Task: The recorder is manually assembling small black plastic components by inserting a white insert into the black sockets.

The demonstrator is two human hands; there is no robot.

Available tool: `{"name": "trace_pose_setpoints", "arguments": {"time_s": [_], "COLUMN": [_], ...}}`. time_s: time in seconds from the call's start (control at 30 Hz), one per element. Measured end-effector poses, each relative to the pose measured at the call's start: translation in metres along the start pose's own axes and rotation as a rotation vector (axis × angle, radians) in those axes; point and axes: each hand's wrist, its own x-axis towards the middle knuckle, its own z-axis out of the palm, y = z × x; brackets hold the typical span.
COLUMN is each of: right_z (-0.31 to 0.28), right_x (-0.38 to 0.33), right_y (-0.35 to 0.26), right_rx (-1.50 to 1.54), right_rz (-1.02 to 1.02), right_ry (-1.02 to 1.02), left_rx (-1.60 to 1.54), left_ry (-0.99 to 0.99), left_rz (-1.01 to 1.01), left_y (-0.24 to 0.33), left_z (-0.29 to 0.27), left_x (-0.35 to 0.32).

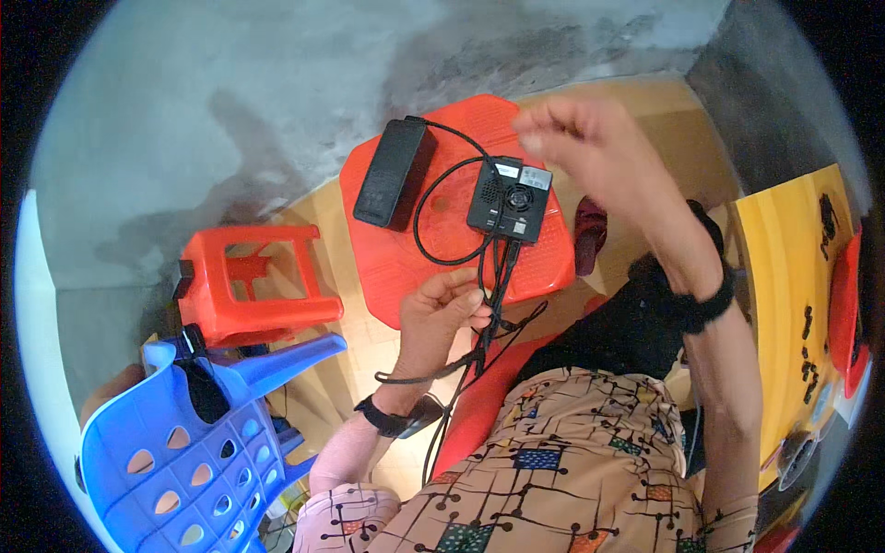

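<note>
A black box-shaped device (511, 200) with a small round fan grille and pale labels lies on a red plastic stool (442, 207). Beside it, to the left, rests a black oblong power-brick-like block (395, 172). Black cables (499, 286) run from the device over the stool's near edge, one looping across to the block. My left hand (447, 309) is closed around the cables just below the device. Raised beyond the device to the right, my right hand (590, 143) is slightly blurred; its fingers are loosely bent and apart, with nothing seen in them.
A second red stool (263, 286) lies tipped on the left, near a blue plastic chair (203, 452) with a dark object hung on it. At the right stands a yellow panel (797, 313) with dark markings. A grey wall (230, 101) bounds the far side.
</note>
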Motion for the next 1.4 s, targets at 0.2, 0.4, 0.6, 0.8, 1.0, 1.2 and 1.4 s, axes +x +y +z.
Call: {"name": "trace_pose_setpoints", "arguments": {"time_s": [0.2, 0.4, 0.6, 0.8, 1.0, 1.2, 1.4], "right_z": [0.035, 0.087, 0.108, 0.059, 0.036, 0.019, 0.033], "right_x": [-0.074, -0.088, -0.099, -0.127, -0.133, -0.146, -0.171], "right_y": [-0.015, -0.01, -0.002, 0.0, 0.032, 0.03, 0.053], "right_rx": [-0.42, -0.611, -0.484, -0.388, -0.125, 0.02, -0.218], "right_rz": [-0.23, -0.254, -0.258, -0.253, 0.008, 0.35, -0.045], "right_ry": [0.0, -0.196, -0.216, -0.222, 0.107, 0.002, -0.027], "left_rx": [0.115, 0.214, 0.391, 0.067, 0.352, 0.224, 0.622], "left_ry": [0.124, 0.066, 0.056, 0.194, 0.215, 0.283, -0.127], "left_rz": [0.086, 0.209, 0.382, 0.112, 0.397, 0.276, -0.007], "left_y": [-0.007, -0.017, -0.031, -0.02, -0.047, -0.061, -0.087], "left_z": [0.006, 0.008, -0.004, -0.013, -0.02, -0.028, -0.051], "left_x": [0.0, 0.01, 0.013, -0.013, -0.021, -0.034, -0.033]}}
